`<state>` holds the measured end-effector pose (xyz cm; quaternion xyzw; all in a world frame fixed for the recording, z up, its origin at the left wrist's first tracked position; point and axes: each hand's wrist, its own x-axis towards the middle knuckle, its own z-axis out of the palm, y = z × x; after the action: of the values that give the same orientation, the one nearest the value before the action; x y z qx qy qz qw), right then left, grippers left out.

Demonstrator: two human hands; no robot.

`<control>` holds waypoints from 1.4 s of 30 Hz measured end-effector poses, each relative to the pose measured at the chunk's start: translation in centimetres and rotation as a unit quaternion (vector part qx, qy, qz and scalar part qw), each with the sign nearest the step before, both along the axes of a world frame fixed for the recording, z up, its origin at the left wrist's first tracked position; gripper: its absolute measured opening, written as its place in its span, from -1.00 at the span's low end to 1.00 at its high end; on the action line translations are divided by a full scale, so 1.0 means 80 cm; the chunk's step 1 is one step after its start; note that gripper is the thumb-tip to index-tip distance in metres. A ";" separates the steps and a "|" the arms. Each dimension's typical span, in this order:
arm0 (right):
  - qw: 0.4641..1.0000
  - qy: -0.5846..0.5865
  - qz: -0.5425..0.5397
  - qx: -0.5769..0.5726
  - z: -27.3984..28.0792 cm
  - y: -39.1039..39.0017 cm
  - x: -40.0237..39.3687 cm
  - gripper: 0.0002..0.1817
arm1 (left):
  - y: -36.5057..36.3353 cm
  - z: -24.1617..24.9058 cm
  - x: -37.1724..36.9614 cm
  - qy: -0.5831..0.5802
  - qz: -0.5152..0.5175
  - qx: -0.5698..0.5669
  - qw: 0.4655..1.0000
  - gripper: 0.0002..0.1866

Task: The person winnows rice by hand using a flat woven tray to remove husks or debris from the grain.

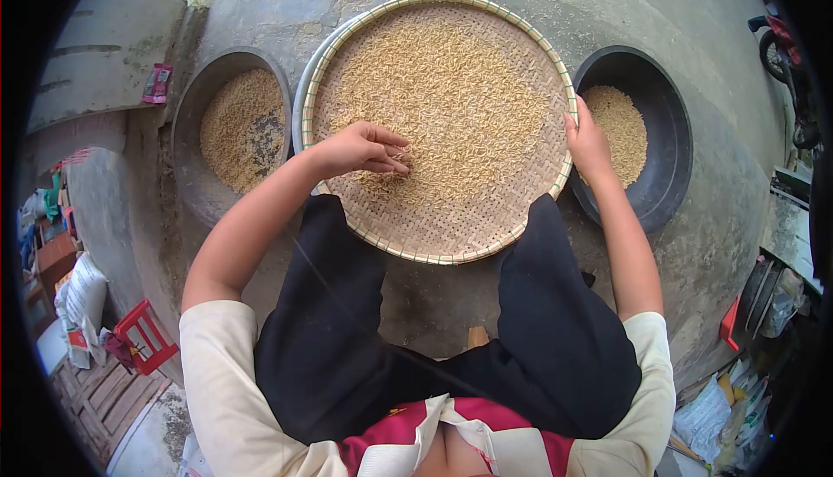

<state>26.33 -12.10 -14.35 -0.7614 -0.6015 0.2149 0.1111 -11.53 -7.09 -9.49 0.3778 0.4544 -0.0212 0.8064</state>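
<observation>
1. The round woven bamboo tray with a green-and-cream rim [364, 232] rests across the person's knees, above the concrete floor [694, 17]. It holds a spread of pale golden unhusked rice grain [442, 95], thick toward the far side and thin toward the near edge, where bare weave shows.
2. The left hand [360, 149] lies on the grain at the tray's left, its grip drawn together, fingertips pinched in the rice.
3. The right hand [588, 143] has its grip clamped on the tray's right rim.
4. Picking goes best, I judge, with the rim held level and steady while the pinching fingers work the thin near layer, where single pieces show clearly.
5. A dark round basin [195, 173] to the left holds a mound of similar grain, with some darker patches.
6. A black round basin [672, 121] to the right holds a smaller heap, just beside the rim hand.
</observation>
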 end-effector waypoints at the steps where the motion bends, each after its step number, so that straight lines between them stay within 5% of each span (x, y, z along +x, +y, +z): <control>1: 1.000 0.000 -0.001 -0.007 0.000 0.000 0.000 -0.52 | 0.000 -0.003 -0.002 -0.005 0.009 -0.003 1.000 -0.57; 18: 1.000 -0.005 0.010 0.028 -0.011 -0.002 0.006 -0.51 | -0.001 -0.016 -0.002 0.024 -0.017 0.048 0.998 -0.71; 22: 1.000 -0.005 0.007 0.024 -0.011 -0.002 0.005 -0.51 | 0.014 -0.001 0.042 0.085 0.143 0.009 0.986 -0.68; 25: 1.000 -0.012 0.009 -0.001 0.003 0.001 -0.002 -0.52 | 0.031 0.072 0.156 -0.187 0.079 0.089 0.975 -0.50; 26: 1.000 -0.018 0.017 -0.001 -0.001 0.000 -0.002 -0.52 | 0.033 0.108 0.184 -0.230 -0.026 0.175 0.957 -0.41; 28: 0.960 0.058 0.075 0.264 -0.016 0.005 -0.003 -0.54 | 0.040 0.152 0.214 -0.199 -0.176 0.418 0.869 -0.37; 31: 0.999 0.009 0.006 0.036 0.003 -0.002 -0.004 -0.54 | 0.056 0.135 0.193 -0.144 -0.151 0.377 0.902 -0.38; 36: 0.999 0.031 -0.005 0.013 0.000 -0.002 -0.001 -0.54 | 0.036 0.030 0.059 0.113 -0.211 0.394 0.887 -0.71; 42: 0.999 0.017 0.007 0.045 -0.005 -0.003 0.000 -0.53 | -0.004 0.011 -0.030 0.174 -0.209 0.418 0.867 -0.76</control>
<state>26.35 -12.37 -14.79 -0.7475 -0.6140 0.2011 0.1540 -13.97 -7.39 -8.63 0.7558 0.4643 -0.0627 0.4574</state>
